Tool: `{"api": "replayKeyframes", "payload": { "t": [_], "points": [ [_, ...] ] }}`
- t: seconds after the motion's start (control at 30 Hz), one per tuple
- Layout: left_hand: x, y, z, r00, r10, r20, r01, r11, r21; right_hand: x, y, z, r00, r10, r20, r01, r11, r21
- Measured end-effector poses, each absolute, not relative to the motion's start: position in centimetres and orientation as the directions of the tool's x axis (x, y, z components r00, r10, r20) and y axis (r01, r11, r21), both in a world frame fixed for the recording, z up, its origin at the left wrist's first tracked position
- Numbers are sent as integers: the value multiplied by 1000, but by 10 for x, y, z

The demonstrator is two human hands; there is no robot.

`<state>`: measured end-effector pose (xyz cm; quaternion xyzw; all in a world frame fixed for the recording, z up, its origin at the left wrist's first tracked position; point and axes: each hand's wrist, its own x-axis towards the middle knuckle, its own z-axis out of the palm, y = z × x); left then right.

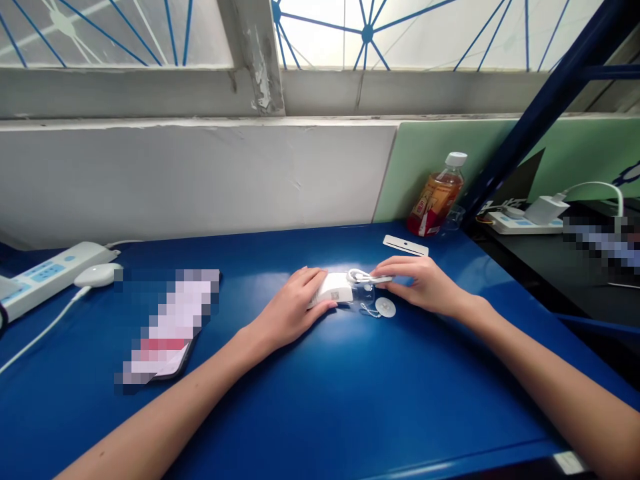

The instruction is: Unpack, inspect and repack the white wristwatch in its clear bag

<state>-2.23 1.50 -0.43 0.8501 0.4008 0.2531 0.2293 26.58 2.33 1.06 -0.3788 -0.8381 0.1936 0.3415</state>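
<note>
My left hand (300, 298) is closed around a small white block-like object (336, 288) lying on the blue tabletop (320, 393). A square printed code shows on its side; its left end is hidden under my fingers. Between finger and thumb of my right hand (419, 283) is a white looped cable (357, 275), with a slim pale end at the fingertips. Below it, against the block's right end, sits a clear plastic piece (365, 293). A round white disc (385, 307) lies just in front, beside a short twisted or beaded cord (369, 311).
A phone (185, 360), its screen blurred out, lies left. Beyond it are a white power strip (45, 277) and a white round-headed charger (99, 275). A flat white strip (405, 246) and a drink bottle (436, 200) are behind my right hand. A blue post (530, 127) slants up at right.
</note>
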Motion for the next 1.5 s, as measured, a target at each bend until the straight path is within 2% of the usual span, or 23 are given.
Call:
{"api": "replayKeyframes", "payload": {
  "t": [0.13, 0.57, 0.67, 0.77, 1.07, 1.33, 1.5],
  "points": [
    [-23, 15, -5, 551, 795, 254, 607, -591, 531, 270, 22, 8, -464, 755, 463, 549, 656, -518],
    [-22, 14, -6, 590, 766, 255, 597, -627, 501, 251, 12, -6, -603, 648, 464, 520, 761, -387],
    [-21, 14, -3, 582, 774, 249, 572, -608, 551, 252, 10, -3, -655, 644, 396, 489, 760, -428],
    [-21, 14, -3, 565, 777, 277, 543, -603, 584, 258, 13, -1, -603, 696, 390, 506, 711, -488],
    [-21, 17, -7, 643, 703, 303, 617, -710, 339, 253, 17, -13, -526, 672, 521, 540, 737, -406],
    [-19, 16, -8, 641, 700, 314, 631, -714, 303, 247, 16, -15, -432, 745, 508, 665, 644, -379],
    [-15, 11, -8, 632, 716, 297, 637, -698, 327, 244, 18, -12, -444, 761, 473, 607, 644, -465]
  ]
}}
